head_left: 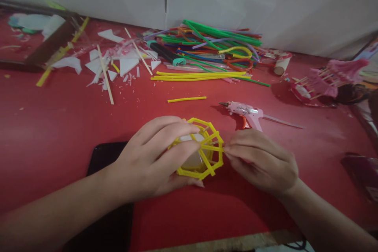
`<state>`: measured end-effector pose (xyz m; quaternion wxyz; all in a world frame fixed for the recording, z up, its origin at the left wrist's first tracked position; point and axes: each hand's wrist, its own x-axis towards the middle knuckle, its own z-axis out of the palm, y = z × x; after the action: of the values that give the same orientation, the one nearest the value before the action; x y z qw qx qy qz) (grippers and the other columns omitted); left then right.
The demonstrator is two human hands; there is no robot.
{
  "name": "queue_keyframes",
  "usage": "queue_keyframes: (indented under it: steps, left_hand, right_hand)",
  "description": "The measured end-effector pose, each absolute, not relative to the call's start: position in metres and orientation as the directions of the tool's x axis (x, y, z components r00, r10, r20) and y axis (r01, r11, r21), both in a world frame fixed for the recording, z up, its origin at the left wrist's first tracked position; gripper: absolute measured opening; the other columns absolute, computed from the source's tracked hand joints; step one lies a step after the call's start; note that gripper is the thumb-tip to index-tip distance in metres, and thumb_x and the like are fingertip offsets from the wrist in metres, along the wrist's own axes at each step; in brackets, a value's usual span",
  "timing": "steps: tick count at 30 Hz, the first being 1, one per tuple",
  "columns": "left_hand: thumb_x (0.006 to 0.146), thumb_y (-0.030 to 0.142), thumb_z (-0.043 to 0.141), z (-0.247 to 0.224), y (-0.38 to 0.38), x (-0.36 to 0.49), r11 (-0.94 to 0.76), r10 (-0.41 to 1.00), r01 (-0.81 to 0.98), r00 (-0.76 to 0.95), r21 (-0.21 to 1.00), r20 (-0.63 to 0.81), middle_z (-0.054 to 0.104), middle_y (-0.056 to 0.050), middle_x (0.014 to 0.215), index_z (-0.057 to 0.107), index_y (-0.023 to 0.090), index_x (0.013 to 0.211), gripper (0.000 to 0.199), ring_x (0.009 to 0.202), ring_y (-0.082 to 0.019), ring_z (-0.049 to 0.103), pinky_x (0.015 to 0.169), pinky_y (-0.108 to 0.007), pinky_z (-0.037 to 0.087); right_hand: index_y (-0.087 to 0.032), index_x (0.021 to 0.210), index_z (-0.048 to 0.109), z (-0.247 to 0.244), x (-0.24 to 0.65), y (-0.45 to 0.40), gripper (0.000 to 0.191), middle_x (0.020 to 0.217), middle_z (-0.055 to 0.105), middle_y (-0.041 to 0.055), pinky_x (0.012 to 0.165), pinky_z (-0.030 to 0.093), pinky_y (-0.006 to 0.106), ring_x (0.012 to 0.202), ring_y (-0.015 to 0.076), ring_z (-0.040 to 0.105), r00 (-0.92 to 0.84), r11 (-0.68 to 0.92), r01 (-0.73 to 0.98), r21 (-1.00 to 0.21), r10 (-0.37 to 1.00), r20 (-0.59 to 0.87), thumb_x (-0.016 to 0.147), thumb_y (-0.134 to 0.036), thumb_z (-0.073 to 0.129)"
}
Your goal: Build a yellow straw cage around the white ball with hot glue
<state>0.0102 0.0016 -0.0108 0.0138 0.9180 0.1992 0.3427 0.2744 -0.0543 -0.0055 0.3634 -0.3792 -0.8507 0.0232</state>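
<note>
My left hand (161, 151) is wrapped round a small wheel-like frame (219, 161) made of yellow pipe cleaners, with spokes running from its middle to a many-sided rim. A whitish rounded piece shows inside the frame, partly hidden by my fingers. My right hand (260, 159) pinches at the rim's right side, where a spoke meets it; its fingertips are pressed together on the yellow strip. Just beyond my right hand lies a pink glue gun (243, 111) with an orange-red trigger, its nozzle facing left. A short yellow pipe cleaner (187, 99) lies beyond the frame.
Several yellow pipe cleaners (201, 76) lie before a multicoloured pile (206, 41). A black-and-teal cutter (167, 53) rests at its left, near white scraps (128, 65) and wooden sticks (105, 75). A pink stick model (325, 80) stands right. A dark flat object (103, 157) lies under my left arm.
</note>
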Motion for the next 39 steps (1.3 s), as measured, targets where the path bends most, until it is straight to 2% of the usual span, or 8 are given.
queue_keyframes:
  steps: [5,10,15,24,27,31,36,39]
  left_hand:
    - [0.092,0.065,0.063,-0.0088,0.0036,0.0091,-0.928,0.353,0.350,0.716,0.129,0.602,0.072,-0.011,0.120,0.068,0.024,0.117,0.048,0.110,-0.029,0.069,0.100,-0.047,0.061]
    - [0.093,0.064,0.062,-0.0091,0.0044,0.0086,-0.936,0.325,0.339,0.728,0.095,0.604,0.073,-0.011,0.116,0.069,0.023,0.119,0.050,0.110,-0.029,0.068,0.101,-0.045,0.060]
    - [0.094,0.066,0.059,-0.0093,0.0036,0.0090,-0.929,0.333,0.363,0.732,0.074,0.594,0.075,-0.009,0.114,0.069,0.026,0.120,0.048,0.108,-0.028,0.070,0.098,-0.045,0.062]
    - [0.091,0.066,0.064,-0.0120,0.0027,0.0070,-0.926,0.337,0.365,0.695,0.092,0.635,0.072,-0.012,0.117,0.068,0.022,0.113,0.050,0.110,-0.029,0.067,0.100,-0.048,0.060]
    - [0.089,0.068,0.065,-0.0131,0.0044,0.0043,-0.917,0.360,0.382,0.665,0.116,0.654,0.072,-0.011,0.117,0.066,0.023,0.111,0.051,0.111,-0.029,0.066,0.103,-0.049,0.058]
    - [0.085,0.071,0.068,-0.0130,0.0076,0.0029,-0.927,0.327,0.367,0.677,0.082,0.660,0.072,-0.012,0.113,0.067,0.021,0.107,0.055,0.108,-0.030,0.067,0.100,-0.049,0.059]
    - [0.088,0.074,0.061,-0.0125,0.0070,0.0045,-0.920,0.339,0.384,0.673,0.080,0.657,0.072,-0.011,0.110,0.066,0.022,0.107,0.056,0.106,-0.029,0.067,0.098,-0.049,0.060]
    - [0.088,0.076,0.059,-0.0128,0.0063,0.0055,-0.917,0.345,0.390,0.672,0.082,0.656,0.072,-0.011,0.108,0.066,0.022,0.110,0.059,0.104,-0.029,0.068,0.096,-0.050,0.061]
  right_hand:
    - [-0.021,0.104,0.071,-0.0062,0.2752,-0.0546,0.021,0.092,0.077,0.0047,0.076,0.066,0.035,0.085,0.0189,0.074,-0.463,0.711,0.645,-0.280,0.655,0.597,0.089,-0.007,0.065]
    - [-0.017,0.106,0.071,-0.0095,0.2789,-0.0545,0.021,0.095,0.077,0.0072,0.080,0.066,0.036,0.089,0.0191,0.074,-0.523,0.748,0.638,-0.183,0.595,0.610,0.091,-0.005,0.062]
    - [-0.017,0.106,0.072,-0.0095,0.2812,-0.0541,0.023,0.097,0.077,0.0075,0.082,0.066,0.037,0.092,0.0208,0.073,-0.564,0.764,0.632,-0.128,0.567,0.600,0.093,-0.006,0.058]
    - [-0.020,0.105,0.071,-0.0105,0.2797,-0.0540,0.025,0.095,0.074,0.0063,0.080,0.064,0.037,0.090,0.0193,0.071,-0.547,0.753,0.642,-0.142,0.580,0.604,0.093,-0.003,0.055]
    - [-0.018,0.106,0.069,-0.0092,0.2779,-0.0549,0.024,0.094,0.074,0.0069,0.078,0.064,0.036,0.088,0.0195,0.071,-0.515,0.749,0.633,-0.195,0.596,0.617,0.088,-0.003,0.060]
    - [-0.017,0.116,0.065,-0.0033,0.2777,-0.0549,0.029,0.100,0.072,0.0096,0.077,0.064,0.041,0.092,0.0230,0.070,-0.502,0.759,0.579,-0.299,0.620,0.603,0.088,-0.015,0.059]
    - [-0.015,0.114,0.069,-0.0020,0.2808,-0.0535,0.030,0.111,0.068,0.0120,0.086,0.062,0.044,0.101,0.0239,0.069,-0.558,0.784,0.580,-0.223,0.581,0.592,0.089,-0.019,0.053]
    - [-0.016,0.114,0.070,-0.0034,0.2808,-0.0527,0.030,0.113,0.067,0.0120,0.086,0.062,0.044,0.101,0.0240,0.068,-0.566,0.783,0.583,-0.217,0.583,0.584,0.090,-0.019,0.052]
